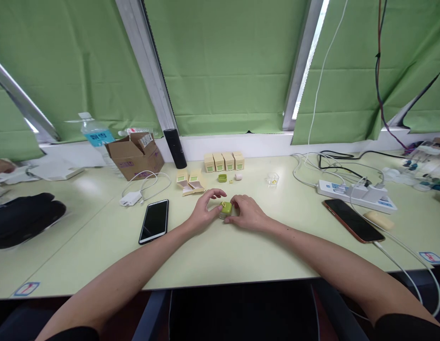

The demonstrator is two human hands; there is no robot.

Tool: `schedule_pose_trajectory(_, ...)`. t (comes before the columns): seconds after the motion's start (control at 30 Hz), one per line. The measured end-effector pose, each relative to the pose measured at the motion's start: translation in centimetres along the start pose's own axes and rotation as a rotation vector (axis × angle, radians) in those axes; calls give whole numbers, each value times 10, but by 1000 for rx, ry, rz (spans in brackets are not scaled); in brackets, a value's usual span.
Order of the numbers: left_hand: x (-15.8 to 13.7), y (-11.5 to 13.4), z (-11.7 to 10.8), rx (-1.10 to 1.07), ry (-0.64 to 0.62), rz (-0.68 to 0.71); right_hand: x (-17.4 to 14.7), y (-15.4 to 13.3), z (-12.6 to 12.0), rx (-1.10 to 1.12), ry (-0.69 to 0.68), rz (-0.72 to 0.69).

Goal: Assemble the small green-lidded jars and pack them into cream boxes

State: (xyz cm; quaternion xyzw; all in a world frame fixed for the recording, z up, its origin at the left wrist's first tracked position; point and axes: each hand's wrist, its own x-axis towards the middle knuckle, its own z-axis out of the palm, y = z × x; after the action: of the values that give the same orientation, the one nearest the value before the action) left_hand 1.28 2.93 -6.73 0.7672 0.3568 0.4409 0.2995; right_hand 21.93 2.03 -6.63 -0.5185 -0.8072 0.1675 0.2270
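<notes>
A small clear box with a green lid point(226, 207) stands on the table between my hands, a pale yellow-green loop on its top. My left hand point(205, 211) is at its left side, the thumb tip against the box and the other fingers stretched out beyond it. From the right, my right hand point(249, 213) grips the box with curled fingers and thumb. Just behind lie a green open tray-like piece point(222, 178), a tiny yellow-green piece point(231, 182) and a small pale pink piece point(238, 176). A clear container point(273, 179) with something yellow inside sits farther right.
Several small cartons point(224, 162) stand along the back, with opened cartons point(190, 182) nearer me. One phone point(154, 221) lies left, another phone point(353, 220) right by a power strip point(356, 195). A cardboard box point(135, 156), black cylinder point(175, 148) and white charger point(131, 198) occupy the left.
</notes>
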Motion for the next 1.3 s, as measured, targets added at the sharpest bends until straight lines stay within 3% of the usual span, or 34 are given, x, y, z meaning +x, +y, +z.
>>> schedule_pose_trajectory(0.17, 2, -2, -1, -20, 26, -3, -1, 2, -1, 128, -8, -21)
schedule_pose_trajectory(0.4, 5, -4, 5, 42, 116, -68, -8, 8, 2, 528, -61, -277)
schedule_pose_trajectory(0.57, 9, -15, 2, 263, 204, -113, -5, 12, 8, 478, -44, -216)
schedule_pose_trajectory(0.73, 23, -11, -19, 646, 234, -56, 2, 15, 9, 401, 98, -103)
schedule_pose_trajectory(0.87, 43, -9, -40, 966, 161, -122, 7, 18, 5, 369, 204, -6)
schedule_pose_trajectory(1.03, 77, -22, -59, 1262, 65, -251, 9, 24, 5, 246, 176, 70)
schedule_pose_trajectory(1.17, 99, -31, -63, 1290, -76, -381, 7, 23, 5, 188, 212, 50)
schedule_pose_trajectory(1.3, 107, -38, -53, 1273, -106, -402, 4, 19, -1, 195, 333, -20)
